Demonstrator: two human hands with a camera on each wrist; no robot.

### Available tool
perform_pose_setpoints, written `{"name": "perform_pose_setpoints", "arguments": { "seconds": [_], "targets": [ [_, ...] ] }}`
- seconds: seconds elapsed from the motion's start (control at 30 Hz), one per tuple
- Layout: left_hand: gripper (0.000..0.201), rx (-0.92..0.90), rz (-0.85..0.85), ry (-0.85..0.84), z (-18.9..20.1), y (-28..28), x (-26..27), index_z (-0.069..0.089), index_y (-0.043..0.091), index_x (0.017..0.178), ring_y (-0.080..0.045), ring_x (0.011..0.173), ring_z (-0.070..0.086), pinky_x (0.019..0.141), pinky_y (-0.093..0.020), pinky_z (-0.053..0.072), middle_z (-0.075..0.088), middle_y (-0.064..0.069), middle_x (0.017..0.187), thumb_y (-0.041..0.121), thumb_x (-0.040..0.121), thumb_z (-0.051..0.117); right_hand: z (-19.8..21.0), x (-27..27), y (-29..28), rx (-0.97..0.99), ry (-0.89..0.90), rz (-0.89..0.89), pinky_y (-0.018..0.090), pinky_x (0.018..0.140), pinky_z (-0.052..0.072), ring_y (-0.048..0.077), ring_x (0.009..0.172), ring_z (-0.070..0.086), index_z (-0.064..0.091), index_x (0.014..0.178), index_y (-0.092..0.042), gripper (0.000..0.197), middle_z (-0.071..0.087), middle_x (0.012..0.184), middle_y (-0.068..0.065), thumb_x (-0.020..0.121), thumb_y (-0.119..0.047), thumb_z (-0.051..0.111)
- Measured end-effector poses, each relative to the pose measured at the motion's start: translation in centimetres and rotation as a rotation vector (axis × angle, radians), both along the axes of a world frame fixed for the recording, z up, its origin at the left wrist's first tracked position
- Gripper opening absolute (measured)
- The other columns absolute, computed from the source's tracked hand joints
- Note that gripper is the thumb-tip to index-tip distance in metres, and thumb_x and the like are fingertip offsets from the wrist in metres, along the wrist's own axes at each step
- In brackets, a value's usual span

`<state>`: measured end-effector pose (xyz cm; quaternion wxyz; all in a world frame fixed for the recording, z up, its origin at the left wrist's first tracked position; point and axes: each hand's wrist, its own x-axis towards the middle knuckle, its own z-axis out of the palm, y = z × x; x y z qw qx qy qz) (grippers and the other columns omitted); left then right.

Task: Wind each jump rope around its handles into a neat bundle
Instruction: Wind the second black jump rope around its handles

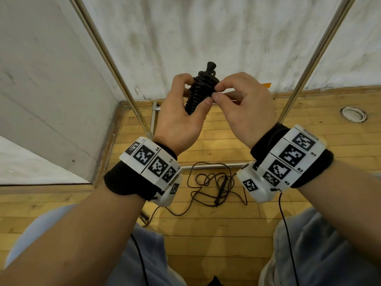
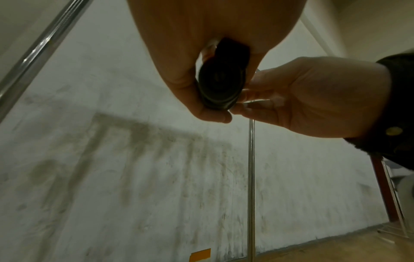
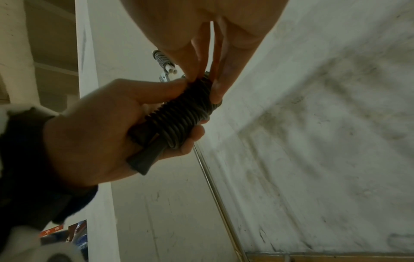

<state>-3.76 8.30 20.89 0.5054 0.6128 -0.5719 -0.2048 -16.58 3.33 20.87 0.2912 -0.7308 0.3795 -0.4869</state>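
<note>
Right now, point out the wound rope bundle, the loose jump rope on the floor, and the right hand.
Wound rope bundle [image 1: 199,93]: head view, on its coils.
Loose jump rope [image 1: 221,189]: head view, on its handle.
Right hand [image 1: 245,108]: head view, back of hand.

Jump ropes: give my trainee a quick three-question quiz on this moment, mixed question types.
1. True or false: the left hand grips the wound black bundle.
2. The right hand is: A) resting on the floor, B) pinching at the bundle's coils, C) holding a metal pole.
3. Fill in: a second, unwound rope lies loose on the wooden ____.

Key: 1 true; 2 B; 3 floor.
</note>
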Motion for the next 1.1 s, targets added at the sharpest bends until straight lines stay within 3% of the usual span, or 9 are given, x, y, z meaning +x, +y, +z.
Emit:
{"name": "perform_pose_setpoints", "arguments": {
  "seconds": [0.17, 0.33, 0.43, 0.57, 0.7, 0.8, 0.9, 1.0, 1.1],
  "targets": [
    [0.029, -0.046, -0.056, -0.061, 0.1, -0.2, 0.0, 0.034, 0.047, 0.1, -0.024, 0.075, 0.064, 0.067, -0.051, 0.054, 0.056, 0.011, 0.091, 0.026, 0.091, 0.053, -0.2, 0.0, 0.1, -0.071, 0.05, -0.015, 0.01, 0.074, 0.047, 0.011, 0.085, 0.062, 0.067, 0.097, -0.011, 0.012, 0.053, 0.096, -0.006, 0.088, -0.013, 0.059],
    [0.033, -0.027, -0.145, -0.107, -0.3, -0.5, 0.0, 0.038, 0.042, 0.1, -0.009, 0.075, 0.054, 0.069, -0.039, 0.054, 0.053, 0.012, 0.087, 0.01, 0.095, 0.046, -0.4, 0.0, -0.1, -0.146, 0.201, 0.016, 0.021, 0.076, 0.05, 0.01, 0.081, 0.055, 0.067, 0.102, -0.007, 0.017, 0.049, 0.094, -0.006, 0.087, -0.01, 0.061],
    [0.022, 0.0, -0.166, -0.127, -0.5, -0.6, 0.4, 0.04, 0.029, 0.102, -0.001, 0.069, 0.055, 0.062, -0.026, 0.052, 0.054, 0.013, 0.084, 0.009, 0.095, 0.047, 0.0, -0.2, -0.6, -0.171, 0.326, 0.035, 0.021, 0.074, 0.046, 0.008, 0.077, 0.051, 0.067, 0.098, -0.008, 0.015, 0.049, 0.091, -0.006, 0.084, -0.011, 0.063],
    [0.023, 0.059, -0.187, -0.132, -0.6, -0.7, 0.7, 0.038, 0.028, 0.098, 0.003, 0.058, 0.054, 0.055, -0.014, 0.041, 0.057, 0.009, 0.079, 0.007, 0.094, 0.048, 0.5, -0.5, -1.3, -0.151, 0.462, 0.082, 0.019, 0.071, 0.036, 0.009, 0.076, 0.046, 0.067, 0.097, -0.011, 0.014, 0.048, 0.089, -0.007, 0.084, -0.014, 0.063],
    [0.02, 0.118, -0.176, -0.143, -0.8, -0.9, 0.6, 0.043, 0.02, 0.097, 0.004, 0.053, 0.052, 0.048, -0.01, 0.038, 0.054, 0.012, 0.071, 0.004, 0.092, 0.051, 0.6, -0.6, -1.5, -0.122, 0.617, 0.132, 0.015, 0.064, 0.027, 0.01, 0.074, 0.041, 0.062, 0.09, -0.015, 0.007, 0.041, 0.077, -0.009, 0.083, -0.016, 0.06],
    [0.02, 0.129, -0.166, -0.133, -0.8, -0.9, 0.6, 0.047, 0.02, 0.094, 0.002, 0.057, 0.053, 0.052, -0.013, 0.043, 0.055, 0.012, 0.073, 0.002, 0.089, 0.054, 0.4, -0.7, -1.2, -0.082, 0.624, 0.136, 0.015, 0.058, 0.028, 0.009, 0.064, 0.037, 0.057, 0.086, -0.017, 0.006, 0.036, 0.066, -0.014, 0.081, -0.017, 0.061],
    [0.024, 0.159, -0.194, -0.095, -0.4, -0.7, 0.7, 0.048, 0.028, 0.09, -0.016, 0.071, 0.059, 0.065, -0.035, 0.054, 0.058, 0.006, 0.081, 0.005, 0.09, 0.055, 0.3, -0.7, -0.9, -0.056, 0.57, 0.152, 0.025, 0.06, 0.034, 0.004, 0.058, 0.038, 0.053, 0.082, -0.018, 0.01, 0.037, 0.06, -0.013, 0.079, -0.017, 0.062],
    [0.028, 0.205, -0.259, -0.044, 0.1, -0.5, 0.8, 0.046, 0.032, 0.089, -0.024, 0.072, 0.057, 0.067, -0.049, 0.054, 0.06, -0.006, 0.089, 0.004, 0.092, 0.052, 0.6, -0.9, -0.8, -0.069, 0.586, 0.115, 0.019, 0.053, 0.029, 0.002, 0.056, 0.039, 0.053, 0.079, -0.019, 0.01, 0.038, 0.058, -0.013, 0.077, -0.021, 0.062],
    [0.021, 0.274, -0.323, -0.028, 0.4, -0.6, 1.0, 0.048, 0.023, 0.095, -0.025, 0.07, 0.056, 0.062, -0.052, 0.055, 0.058, -0.011, 0.091, 0.002, 0.093, 0.05, 0.8, -1.0, -0.7, -0.079, 0.655, 0.076, 0.016, 0.049, 0.021, 0.004, 0.055, 0.038, 0.054, 0.077, -0.019, 0.01, 0.038, 0.056, -0.012, 0.076, -0.026, 0.062]
  ]
}}
